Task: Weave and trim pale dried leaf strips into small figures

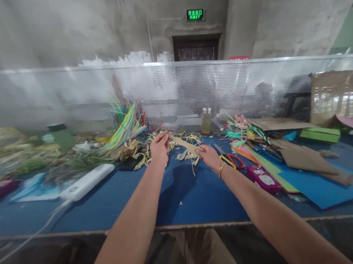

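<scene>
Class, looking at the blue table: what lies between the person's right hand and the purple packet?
In the head view, scissors with red and yellow handles lie on the blue table between the right hand and the purple packet.

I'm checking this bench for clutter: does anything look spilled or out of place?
Pale, curled scraps lie strewn, not gathered, below and beyond the flat strip held by the left hand and right hand. At left, a white cable trails off the blue table, a possible snag.
</scene>
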{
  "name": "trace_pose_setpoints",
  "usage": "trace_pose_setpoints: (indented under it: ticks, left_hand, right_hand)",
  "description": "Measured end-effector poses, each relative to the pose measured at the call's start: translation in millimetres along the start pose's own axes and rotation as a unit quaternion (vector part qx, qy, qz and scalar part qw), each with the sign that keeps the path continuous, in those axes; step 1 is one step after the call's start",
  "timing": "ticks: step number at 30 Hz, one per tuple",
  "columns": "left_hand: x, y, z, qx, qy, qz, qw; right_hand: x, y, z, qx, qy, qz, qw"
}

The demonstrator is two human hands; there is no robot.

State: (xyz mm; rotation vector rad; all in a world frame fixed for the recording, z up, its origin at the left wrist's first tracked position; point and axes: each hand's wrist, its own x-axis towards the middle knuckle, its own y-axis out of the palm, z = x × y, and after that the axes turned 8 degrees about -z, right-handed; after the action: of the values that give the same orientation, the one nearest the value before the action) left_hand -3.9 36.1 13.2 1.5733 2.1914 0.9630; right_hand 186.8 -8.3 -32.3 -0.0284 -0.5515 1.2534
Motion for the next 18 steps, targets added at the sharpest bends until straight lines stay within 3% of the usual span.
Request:
trace_pose_setpoints:
  ticks: [10,18]
  left_hand:
    - [0.9,-4.1,-7.7,0.018,0.007,-0.024,1.0]
    - [-0.2,-5.6,-16.1,0.008,0.0,-0.042,0.999]
  right_hand:
    - [8.0,-1.3,-8.3,0.051,0.035,-0.07,0.996]
    - [7.8,-10.7,1.2,0.14,0.097,-0.119,0.978]
